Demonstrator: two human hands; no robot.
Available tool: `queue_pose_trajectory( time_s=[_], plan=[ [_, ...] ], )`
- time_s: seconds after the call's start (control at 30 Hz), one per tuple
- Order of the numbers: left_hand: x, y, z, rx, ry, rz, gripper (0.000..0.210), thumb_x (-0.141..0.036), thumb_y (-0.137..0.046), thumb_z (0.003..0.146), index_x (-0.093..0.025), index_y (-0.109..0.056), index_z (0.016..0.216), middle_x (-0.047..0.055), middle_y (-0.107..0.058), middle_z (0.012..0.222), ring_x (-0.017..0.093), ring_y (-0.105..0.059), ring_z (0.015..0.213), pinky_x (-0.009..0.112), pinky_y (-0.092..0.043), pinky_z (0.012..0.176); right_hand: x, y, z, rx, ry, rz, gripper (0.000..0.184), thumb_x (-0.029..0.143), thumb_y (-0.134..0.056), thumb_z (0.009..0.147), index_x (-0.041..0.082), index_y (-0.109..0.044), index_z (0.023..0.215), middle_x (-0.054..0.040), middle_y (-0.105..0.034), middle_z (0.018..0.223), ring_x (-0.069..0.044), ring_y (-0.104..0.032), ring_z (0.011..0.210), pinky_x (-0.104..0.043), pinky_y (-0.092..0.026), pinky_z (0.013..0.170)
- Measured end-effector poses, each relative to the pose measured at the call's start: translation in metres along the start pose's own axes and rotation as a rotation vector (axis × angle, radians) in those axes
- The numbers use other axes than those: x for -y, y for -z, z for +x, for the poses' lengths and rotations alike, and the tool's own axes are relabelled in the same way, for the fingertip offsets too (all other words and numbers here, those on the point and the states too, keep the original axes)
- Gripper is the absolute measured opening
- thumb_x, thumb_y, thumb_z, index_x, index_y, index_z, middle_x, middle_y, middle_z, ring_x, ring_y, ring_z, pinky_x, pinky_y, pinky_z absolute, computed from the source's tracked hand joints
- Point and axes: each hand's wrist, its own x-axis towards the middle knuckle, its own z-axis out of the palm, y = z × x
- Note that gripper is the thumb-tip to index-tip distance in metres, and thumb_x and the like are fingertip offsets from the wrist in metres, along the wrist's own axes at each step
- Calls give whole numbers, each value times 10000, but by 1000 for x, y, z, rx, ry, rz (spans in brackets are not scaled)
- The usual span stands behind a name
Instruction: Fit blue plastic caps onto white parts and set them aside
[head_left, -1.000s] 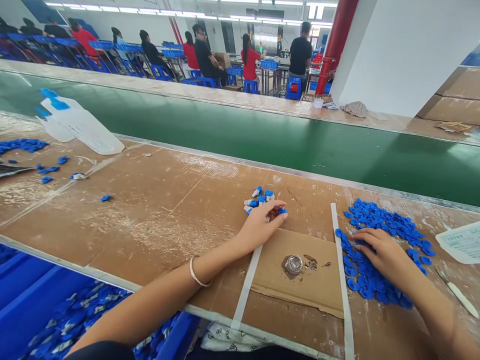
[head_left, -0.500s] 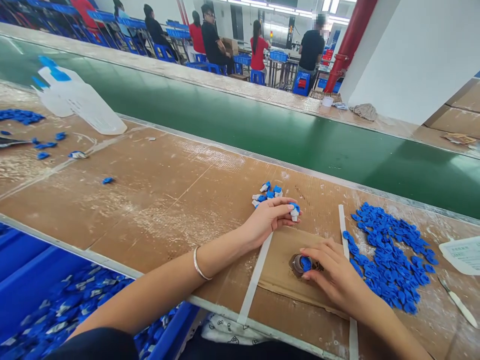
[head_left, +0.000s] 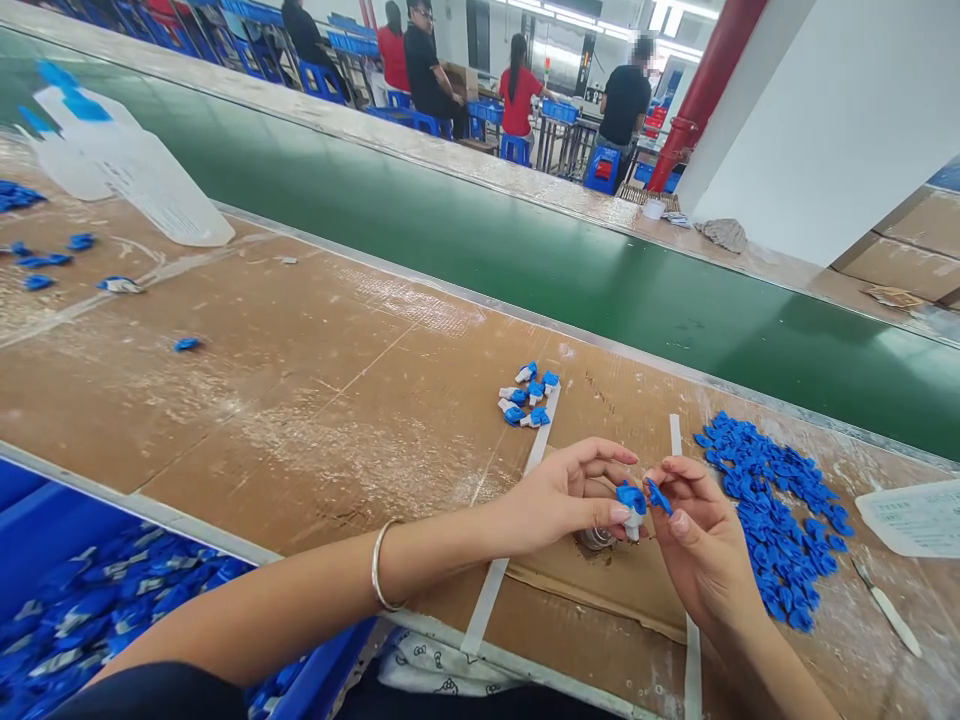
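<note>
My left hand [head_left: 577, 498], a silver bangle on its wrist, pinches a small blue-and-white plastic piece [head_left: 631, 508], white end down. Right beside it, my right hand [head_left: 701, 530] holds a small blue piece [head_left: 658, 496] between thumb and fingers. The two pieces are close together; whether they touch I cannot tell. Partly hidden under my left hand is a small round cup [head_left: 596, 538] on a cardboard sheet [head_left: 570, 570]. Several blue-and-white pieces [head_left: 534, 392] lie beyond my left hand. A large pile of blue pieces [head_left: 780, 520] spreads to the right of my right hand.
A white-handled knife [head_left: 892, 612] and a white bottle [head_left: 911, 518] lie at the right. More bottles [head_left: 150, 170] lie far left. A blue bin [head_left: 45, 520] of pieces stands below the table edge. Behind runs a green conveyor belt [head_left: 450, 240]; several people sit or stand beyond it.
My right hand has lifted from the cup with a blue piece and come up to my left hand. My left hand has moved right and nearer, still holding its piece. The view has shifted slightly.
</note>
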Motion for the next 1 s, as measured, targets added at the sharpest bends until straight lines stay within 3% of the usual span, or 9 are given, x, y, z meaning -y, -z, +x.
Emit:
queue_pose_trajectory(
  time_s=[0.13,0.23,0.37,0.5,0.67,0.73,0.8,0.9,1.0],
  plan=[
    [1,-2,-1,32,-28,-26,450,-210,-807,742,-166,-535,1097,48,-628,977,129,-651,769,249,-545,679,0,-2,-3,32,-26,48,315,466,-710,838,291,-596,1074,-57,-641,983,-204,-635,885,-287,-567,687],
    [1,-2,0,18,-39,-30,419,-208,-806,744,-161,-542,1066,41,-628,954,118,-638,759,236,-543,668,1,-2,-4,42,15,-2,278,449,-714,843,295,-628,1057,-46,-639,985,-192,-630,907,-287,-560,740],
    [1,-2,0,-13,-40,-27,399,-218,-827,716,-153,-554,999,32,-641,909,117,-630,755,222,-532,660,5,-6,-4,19,285,-361,122,334,-683,889,297,-688,1005,-48,-642,982,-201,-614,920,-332,-532,787],
    [0,0,-3,-65,-16,-13,403,-224,-845,681,-155,-551,946,29,-648,873,126,-620,735,230,-525,639,8,-12,-11,10,630,-751,330,222,-586,949,314,-591,1266,-66,-655,1061,-222,-575,968,-377,-499,817],
    [-3,5,-1,-134,-15,119,396,-278,-823,681,-149,-552,939,44,-642,880,138,-613,738,251,-513,674,6,-17,-14,73,709,-881,454,228,-512,969,204,-446,1417,-131,-611,1185,-268,-541,1071,-424,-510,836],
    [-12,8,3,-116,-21,312,320,-298,-744,742,-154,-555,957,46,-639,886,155,-616,750,284,-521,703,6,-8,-7,147,655,-883,404,230,-495,973,205,-484,1376,-115,-600,1219,-251,-538,1089,-421,-501,883],
    [-28,14,6,-147,-78,735,191,-263,-629,813,-161,-581,968,61,-644,925,185,-620,820,329,-518,780,6,11,5,209,563,-910,334,226,-480,979,223,-537,1308,-88,-609,1225,-225,-553,1097,-400,-495,914],
    [-61,33,8,-452,-103,1624,193,-148,-462,870,-137,-617,984,131,-628,1025,261,-605,960,386,-494,844,4,55,23,193,386,-1065,232,239,-480,962,205,-639,1128,-83,-656,1133,-239,-598,1062,-410,-513,899],
    [-89,60,3,-798,228,2154,279,-45,-399,829,-61,-621,997,217,-606,1018,336,-604,976,391,-506,756,-1,92,31,256,210,-1209,235,266,-464,919,179,-680,949,-93,-683,999,-273,-650,930,-434,-555,784]
  ],
)
